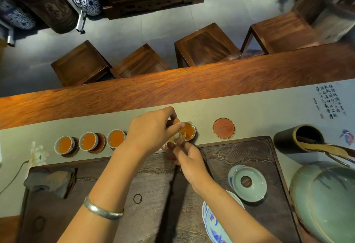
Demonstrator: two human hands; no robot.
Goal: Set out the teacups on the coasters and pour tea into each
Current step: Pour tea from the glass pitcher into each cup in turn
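Nearest the lens, a silver bangle [103, 211] rings the left forearm, and from there the arms converge on the fourth teacup [189, 131], the one being filled. It sits near the far edge of the tea tray [240, 152], on the pale runner [259, 98] that runs along the surface. Its coaster is largely hidden beneath it. The left hand [151, 129] has its fingers curled around a small clear glass pitcher [177, 137], tilted so the spout hangs over the cup; the right hand [187, 158] pinches or steadies the pitcher from below, probably to control the flow, though the exact grip is blurred. Three filled teacups [90, 142] stand on dark coasters in a row toward the left end of the runner. One bare round coaster [224, 128] waits to the right, so a fifth cup seems not yet placed. On the tray rest a celadon lid [249, 184] and a folded cloth [50, 181].
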